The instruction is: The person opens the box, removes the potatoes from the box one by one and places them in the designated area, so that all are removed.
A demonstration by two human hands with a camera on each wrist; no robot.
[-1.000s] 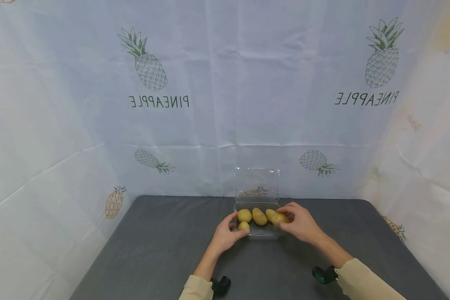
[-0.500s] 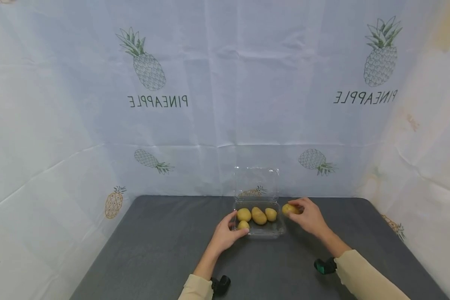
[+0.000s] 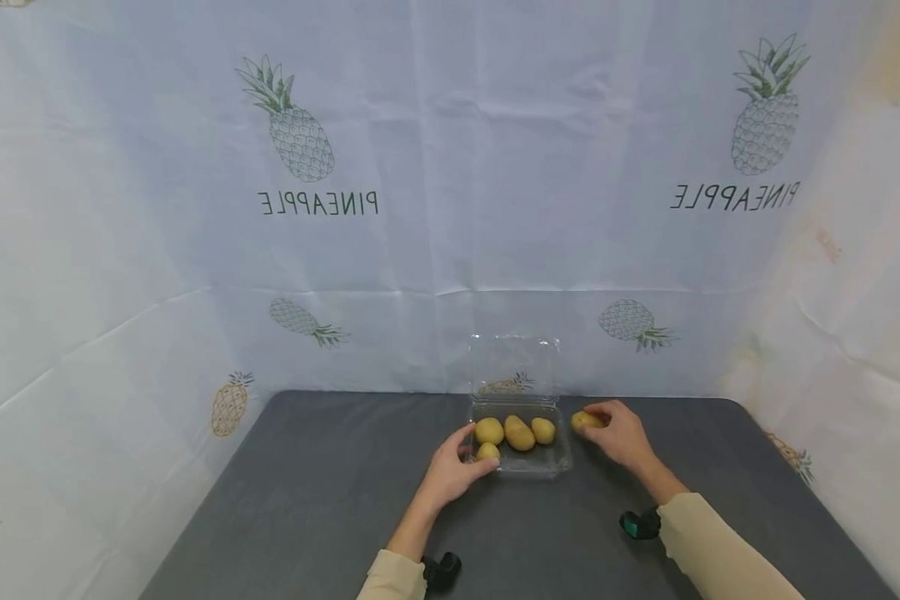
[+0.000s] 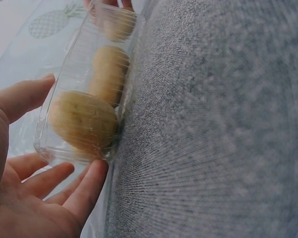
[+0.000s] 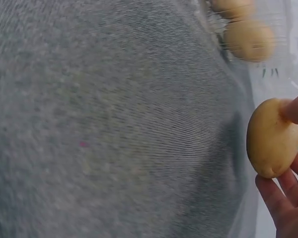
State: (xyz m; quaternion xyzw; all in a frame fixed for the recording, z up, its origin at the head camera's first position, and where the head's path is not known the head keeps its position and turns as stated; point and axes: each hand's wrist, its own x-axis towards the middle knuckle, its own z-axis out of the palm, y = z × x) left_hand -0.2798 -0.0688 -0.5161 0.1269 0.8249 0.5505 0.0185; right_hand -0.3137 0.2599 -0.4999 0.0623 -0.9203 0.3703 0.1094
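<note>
A clear plastic clamshell container [image 3: 525, 468] stands on the table with its lid raised at the back. Several yellow potatoes lie inside, among them a long potato [image 3: 520, 433] in the middle. My left hand [image 3: 450, 473] grips the container's left end, thumb on one side and fingers on the other; a large potato [image 4: 82, 119] shows through the wall there in the left wrist view. Just right of the container, my right hand [image 3: 621, 437] holds another potato [image 5: 273, 139] between thumb and fingertips. Whether this potato touches the table cannot be told.
The dark grey table [image 3: 330, 500] extends around the container on both sides and in front. A white curtain [image 3: 435, 208] with pineapple prints hangs behind and along the sides. Black wrist devices sit on both arms, one of them a right wrist camera [image 3: 640, 525].
My right hand has lifted a potato out of the container's right side and carried it rightward, past the rim, then a little lower. The left hand has stayed on the container.
</note>
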